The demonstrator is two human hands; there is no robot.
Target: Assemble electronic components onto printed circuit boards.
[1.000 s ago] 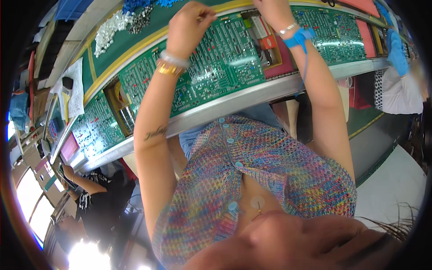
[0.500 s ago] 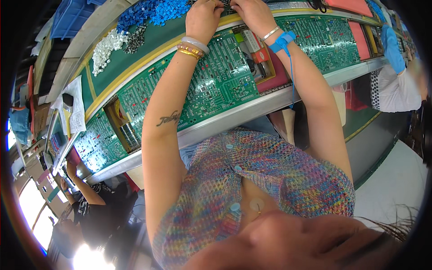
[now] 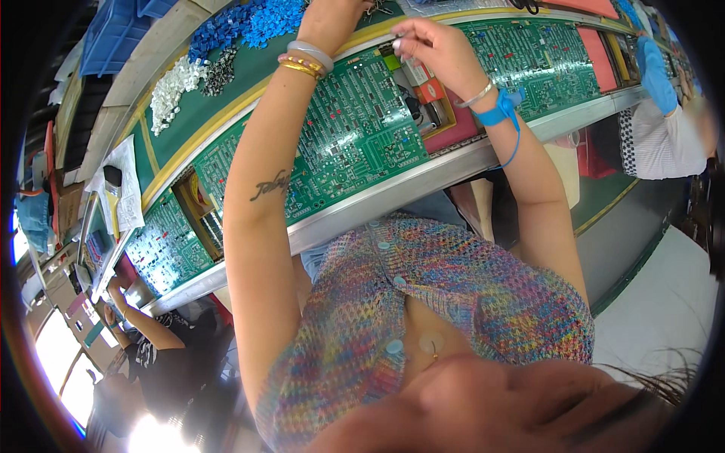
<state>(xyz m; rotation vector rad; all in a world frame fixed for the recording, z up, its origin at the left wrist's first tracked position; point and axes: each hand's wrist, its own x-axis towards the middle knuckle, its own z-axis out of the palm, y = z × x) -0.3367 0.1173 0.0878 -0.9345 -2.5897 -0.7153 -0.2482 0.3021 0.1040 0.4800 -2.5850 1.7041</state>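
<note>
My left hand reaches to the top edge of the head view, beside small dark parts; its fingers are mostly cut off there. Over the upper right corner of a large green circuit board, my right hand is bent with thumb and fingertips drawn together. Whatever may be between those fingertips is too small to make out. A blue wrist strap with a cord circles my right wrist. The board carries many small components and lies in a metal-edged rail.
Loose blue parts, white parts and black-and-white parts lie on the green bench. Another circuit board sits to the right, and one to the left. A brush rests on paper. Other people work on both sides.
My right hand has drawn back from the parts at the top toward the board, moving down and right. My left hand has shifted left and up.
</note>
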